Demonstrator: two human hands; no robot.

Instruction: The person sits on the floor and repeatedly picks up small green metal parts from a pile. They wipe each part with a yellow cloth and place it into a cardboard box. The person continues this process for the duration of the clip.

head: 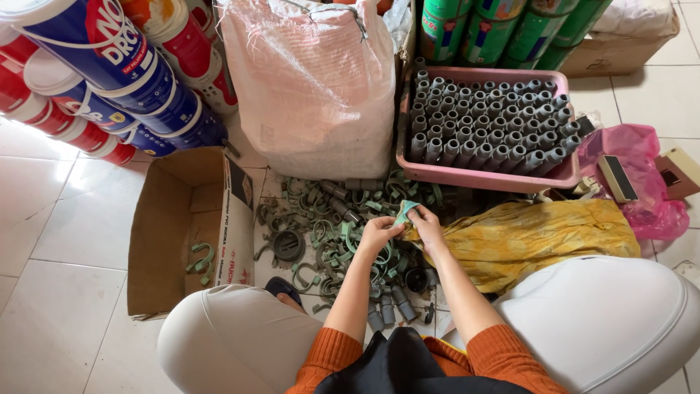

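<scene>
1. Looking down from the head view: the left hand [379, 232] and the right hand [426, 225] meet above a heap of green clips [332, 233] on the tiled floor [44, 219].
2. Both hands are narrowed to a pinch on one small green clip [405, 211], held between the fingertips just above the heap.
3. Handling judgement: the clip looks like light, stiff plastic with an open curved side. It likely flexes a little and could spring from a loose grip; take hold at the thicker base, not the thin tips.
4. Left of the heap stands an open cardboard box [175, 241] with a clip or two inside.
5. Behind the heap are a pink tray [481, 177] packed with upright grey pipe fittings [488, 124] and a white woven sack [313, 87].
6. A yellow cloth [532, 237] lies at the right, touching the heap.
</scene>
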